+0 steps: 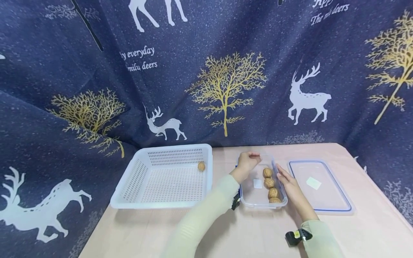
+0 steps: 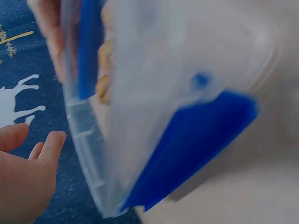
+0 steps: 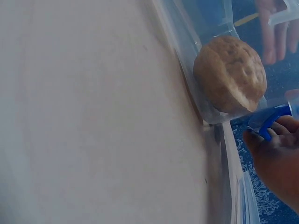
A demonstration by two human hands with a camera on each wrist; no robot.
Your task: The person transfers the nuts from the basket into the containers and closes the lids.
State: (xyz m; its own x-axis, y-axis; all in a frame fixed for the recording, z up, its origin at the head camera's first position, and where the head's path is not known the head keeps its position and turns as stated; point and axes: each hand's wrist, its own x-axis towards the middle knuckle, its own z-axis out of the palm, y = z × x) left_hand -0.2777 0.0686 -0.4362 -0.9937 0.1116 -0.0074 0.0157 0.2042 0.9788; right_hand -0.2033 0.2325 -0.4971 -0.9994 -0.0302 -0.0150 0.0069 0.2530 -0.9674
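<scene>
A clear plastic container with blue latches stands on the table, tilted in the wrist views by the camera angle. Several walnuts lie in a row along its right side, and one walnut shows large through the wall in the right wrist view. Over the container's left rear part is my left hand; its thumb and fingers are apart in the left wrist view, with nothing seen between them. My right hand rests against the container's right wall with fairly straight fingers, beside a blue latch.
A white perforated basket stands to the left, with a single walnut in its right rear corner. Right of the container lies a clear lid with a blue seal. A dark deer-print cloth hangs behind the table.
</scene>
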